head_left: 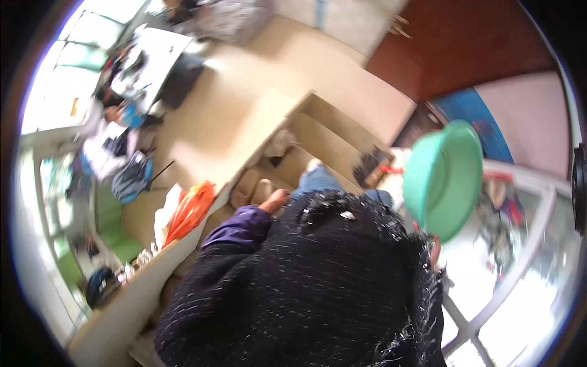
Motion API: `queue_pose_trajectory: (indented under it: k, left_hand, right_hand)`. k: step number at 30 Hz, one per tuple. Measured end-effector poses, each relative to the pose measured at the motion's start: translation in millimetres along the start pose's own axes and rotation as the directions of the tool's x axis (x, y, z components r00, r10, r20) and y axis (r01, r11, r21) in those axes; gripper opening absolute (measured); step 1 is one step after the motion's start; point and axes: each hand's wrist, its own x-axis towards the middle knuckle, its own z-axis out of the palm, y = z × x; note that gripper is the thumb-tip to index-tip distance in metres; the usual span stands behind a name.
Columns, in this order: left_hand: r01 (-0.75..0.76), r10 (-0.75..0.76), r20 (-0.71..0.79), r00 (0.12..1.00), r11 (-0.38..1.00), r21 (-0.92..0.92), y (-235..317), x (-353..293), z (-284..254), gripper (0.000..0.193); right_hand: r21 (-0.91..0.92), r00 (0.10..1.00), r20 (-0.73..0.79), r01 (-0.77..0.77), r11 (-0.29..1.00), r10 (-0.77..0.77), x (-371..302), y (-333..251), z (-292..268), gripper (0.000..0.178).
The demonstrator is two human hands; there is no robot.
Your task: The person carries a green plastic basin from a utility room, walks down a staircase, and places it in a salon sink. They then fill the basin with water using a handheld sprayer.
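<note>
A green plastic basin (416, 177) is tilted on its side at my right, its hollow facing right. At its lower rim, my right hand (435, 252) grips it; the dark shawl with a shaggy fringe hides most of that hand. My left hand (275, 200) hangs beside my body at the end of a purple sleeve, over the staircase (324, 137). Its fingers are small and blurred, and I see no object in it. Tan shoes (246, 186) sit on a step near that hand. My blue-trousered leg (319, 180) shows ahead of the shawl.
A low wall (205, 229) edges the stairs on the left, with an orange and white cloth bundle (186, 211) beside it. A dark brush-like object (370, 168) lies right of the steps. Glazed panels (520, 269) stand at the right. A white table (160, 58) is far left.
</note>
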Motion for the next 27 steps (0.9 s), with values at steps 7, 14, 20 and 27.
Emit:
queue_pose_trajectory:
  k: [7, 14, 20, 27]
  left_hand:
    - [-0.108, 0.164, 0.228, 0.960, 0.965, -0.238, -19.9, -24.8, 55.1, 0.041]
    - [-0.066, 0.071, 0.014, 0.997, 0.965, -0.253, -39.3, 18.0, 60.0, 0.036]
    - [0.135, -0.135, 0.009, 0.991, 0.978, -0.157, -20.9, 32.5, 35.4, 0.022]
    - [-0.344, 0.335, -0.077, 0.939, 0.910, -0.230, 38.2, 107.0, 10.0, 0.021]
  right_hand:
    - [-0.136, 1.000, -0.013, -0.008, 0.991, 0.007, 5.5, -5.1, 20.5, 0.036]
    - [-0.156, 0.998, -0.059, -0.034, 0.987, 0.025, 35.7, -31.7, 29.5, 0.040]
    - [-0.589, 0.939, 0.211, 0.344, 0.731, -0.272, 46.4, -54.8, 34.0, 0.033]
    - [-0.210, 0.965, 0.259, 0.087, 0.974, -0.030, 72.9, -51.6, 61.6, 0.026]
